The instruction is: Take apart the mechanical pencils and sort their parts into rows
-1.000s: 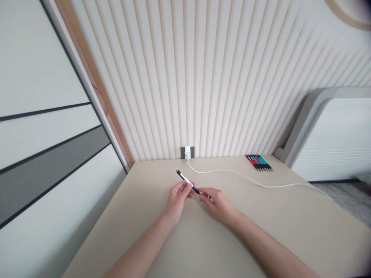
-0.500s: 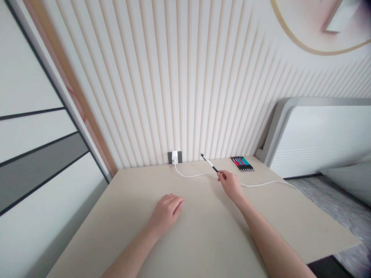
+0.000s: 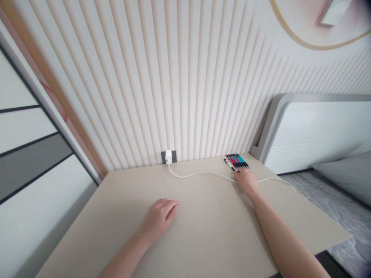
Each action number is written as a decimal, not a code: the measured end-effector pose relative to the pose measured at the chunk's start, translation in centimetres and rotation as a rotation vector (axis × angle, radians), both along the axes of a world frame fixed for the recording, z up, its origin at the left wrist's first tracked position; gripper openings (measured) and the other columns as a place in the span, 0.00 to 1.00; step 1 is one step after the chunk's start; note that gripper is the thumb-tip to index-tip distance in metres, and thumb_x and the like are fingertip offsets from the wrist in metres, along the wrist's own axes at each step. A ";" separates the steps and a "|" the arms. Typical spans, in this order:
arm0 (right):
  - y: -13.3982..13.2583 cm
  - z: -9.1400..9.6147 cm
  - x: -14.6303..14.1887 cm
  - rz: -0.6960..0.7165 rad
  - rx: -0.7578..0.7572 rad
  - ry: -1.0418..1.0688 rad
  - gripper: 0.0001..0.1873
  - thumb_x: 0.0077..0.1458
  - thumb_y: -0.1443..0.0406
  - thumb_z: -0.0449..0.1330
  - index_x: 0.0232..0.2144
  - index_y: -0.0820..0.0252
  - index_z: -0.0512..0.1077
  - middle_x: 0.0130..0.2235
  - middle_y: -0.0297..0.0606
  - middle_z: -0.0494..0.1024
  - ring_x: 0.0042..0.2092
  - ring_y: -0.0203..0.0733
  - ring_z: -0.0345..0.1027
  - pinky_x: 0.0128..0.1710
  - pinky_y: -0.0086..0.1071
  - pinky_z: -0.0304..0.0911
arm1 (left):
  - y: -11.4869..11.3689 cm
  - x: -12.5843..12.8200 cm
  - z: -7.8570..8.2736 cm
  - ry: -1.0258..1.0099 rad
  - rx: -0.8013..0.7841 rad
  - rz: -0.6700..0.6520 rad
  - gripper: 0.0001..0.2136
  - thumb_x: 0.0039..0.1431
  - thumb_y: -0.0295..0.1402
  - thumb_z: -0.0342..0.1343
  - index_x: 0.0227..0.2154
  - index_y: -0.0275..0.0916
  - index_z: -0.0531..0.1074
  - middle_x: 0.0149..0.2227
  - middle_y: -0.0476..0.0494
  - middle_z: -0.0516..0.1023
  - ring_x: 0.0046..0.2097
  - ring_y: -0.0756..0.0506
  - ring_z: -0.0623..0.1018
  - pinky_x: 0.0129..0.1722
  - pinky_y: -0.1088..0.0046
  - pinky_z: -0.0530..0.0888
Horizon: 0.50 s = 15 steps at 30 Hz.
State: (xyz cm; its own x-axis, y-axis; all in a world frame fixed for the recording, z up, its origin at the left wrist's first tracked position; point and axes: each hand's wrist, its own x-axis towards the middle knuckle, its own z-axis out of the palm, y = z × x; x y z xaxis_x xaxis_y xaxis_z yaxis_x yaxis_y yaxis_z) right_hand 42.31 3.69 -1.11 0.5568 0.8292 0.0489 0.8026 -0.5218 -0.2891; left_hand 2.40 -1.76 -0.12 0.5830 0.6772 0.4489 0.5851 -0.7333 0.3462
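A white-and-black pen (image 3: 230, 165) is grasped near its black end by the right hand (image 3: 246, 180), by the far edge of the table (image 3: 199, 231) and close to its far right corner. It is held just left of a row of pens (image 3: 239, 161) in red, blue and black, and is slanted much as they are; whether its tip is touching the tabletop cannot be told. As far as is shown, the row has been laid out side by side, while the white pen has not been let go, so its placing is judged unfinished. The left hand (image 3: 160, 217) is kept apart from all the pens, over the nearer middle of the table, with its fingers curled (their undersides are hidden, so how tightly cannot be told). A white cable (image 3: 197, 175) is run from a charger (image 3: 168, 156) at the far edge, behind the right hand, toward the right edge.
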 end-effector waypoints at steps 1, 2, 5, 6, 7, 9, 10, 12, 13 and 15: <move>0.0 -0.1 0.0 -0.003 -0.001 -0.003 0.16 0.59 0.57 0.52 0.38 0.56 0.78 0.40 0.47 0.79 0.44 0.52 0.73 0.41 0.38 0.65 | 0.0 0.0 0.0 0.003 -0.002 -0.003 0.09 0.66 0.30 0.48 0.40 0.41 0.73 0.36 0.48 0.80 0.38 0.47 0.77 0.43 0.68 0.71; 0.1 -0.2 0.1 -0.008 -0.002 -0.006 0.17 0.59 0.57 0.52 0.38 0.56 0.78 0.40 0.47 0.79 0.44 0.52 0.73 0.41 0.38 0.65 | 0.0 -0.1 -0.1 0.006 -0.006 -0.006 0.08 0.66 0.30 0.48 0.40 0.41 0.73 0.36 0.48 0.80 0.38 0.47 0.77 0.43 0.68 0.71; 0.3 -0.3 0.1 -0.024 -0.002 -0.014 0.17 0.59 0.56 0.52 0.37 0.56 0.78 0.40 0.48 0.79 0.44 0.53 0.73 0.41 0.39 0.65 | 0.1 -0.2 -0.2 0.010 -0.013 -0.007 0.08 0.66 0.30 0.48 0.40 0.41 0.73 0.36 0.48 0.80 0.38 0.47 0.77 0.43 0.68 0.71; 0.3 -0.3 0.2 -0.029 -0.003 -0.017 0.17 0.59 0.56 0.52 0.37 0.57 0.78 0.40 0.48 0.79 0.44 0.53 0.73 0.41 0.40 0.65 | 0.1 -0.2 -0.2 0.010 -0.013 -0.005 0.08 0.66 0.30 0.48 0.40 0.41 0.73 0.36 0.48 0.80 0.38 0.47 0.77 0.43 0.68 0.71; 0.4 -0.4 0.2 -0.032 -0.002 -0.019 0.17 0.59 0.56 0.52 0.37 0.57 0.78 0.40 0.48 0.79 0.44 0.53 0.73 0.41 0.40 0.65 | 0.1 -0.2 -0.2 0.009 -0.013 -0.002 0.08 0.65 0.30 0.48 0.40 0.41 0.73 0.36 0.48 0.80 0.38 0.47 0.77 0.43 0.68 0.71; 0.7 -0.5 0.2 -0.041 -0.002 -0.023 0.18 0.59 0.56 0.51 0.37 0.57 0.78 0.40 0.48 0.79 0.45 0.53 0.73 0.42 0.41 0.65 | 0.1 -0.1 -0.2 0.010 -0.017 0.001 0.08 0.65 0.30 0.48 0.39 0.41 0.73 0.36 0.48 0.80 0.38 0.47 0.77 0.42 0.68 0.71; 0.8 -0.6 0.2 -0.047 -0.002 -0.024 0.18 0.60 0.55 0.51 0.37 0.58 0.77 0.40 0.49 0.79 0.45 0.53 0.73 0.42 0.41 0.65 | 0.1 -0.1 -0.2 0.010 -0.020 0.002 0.08 0.65 0.30 0.48 0.39 0.41 0.73 0.36 0.48 0.80 0.38 0.47 0.77 0.42 0.68 0.71; 1.1 -0.7 0.2 -0.061 -0.003 -0.026 0.19 0.60 0.55 0.51 0.37 0.59 0.77 0.40 0.49 0.79 0.45 0.53 0.72 0.42 0.41 0.65 | 0.1 0.0 -0.1 0.010 -0.023 0.004 0.08 0.65 0.30 0.49 0.39 0.41 0.73 0.35 0.48 0.80 0.38 0.47 0.77 0.42 0.69 0.71; 1.2 -0.7 0.3 -0.068 -0.003 -0.026 0.19 0.60 0.55 0.51 0.37 0.59 0.77 0.40 0.50 0.79 0.45 0.53 0.72 0.42 0.41 0.65 | 0.2 0.1 -0.1 0.010 -0.020 0.005 0.08 0.65 0.30 0.49 0.39 0.41 0.73 0.35 0.48 0.80 0.38 0.47 0.77 0.42 0.69 0.71; 1.5 -0.8 0.4 -0.081 0.000 -0.027 0.20 0.60 0.55 0.50 0.37 0.59 0.77 0.40 0.50 0.79 0.45 0.53 0.73 0.42 0.40 0.65 | 0.2 0.2 0.0 0.010 -0.015 0.006 0.08 0.65 0.30 0.49 0.39 0.42 0.73 0.35 0.48 0.80 0.38 0.47 0.77 0.43 0.68 0.71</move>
State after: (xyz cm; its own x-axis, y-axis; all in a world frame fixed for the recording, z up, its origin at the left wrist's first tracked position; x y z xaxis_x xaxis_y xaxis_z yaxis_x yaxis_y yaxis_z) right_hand 42.69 5.17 -1.89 0.6203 0.7817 0.0646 0.7654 -0.5853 -0.2675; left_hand 2.60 -1.57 -0.16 0.5834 0.6875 0.4325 0.5930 -0.7244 0.3515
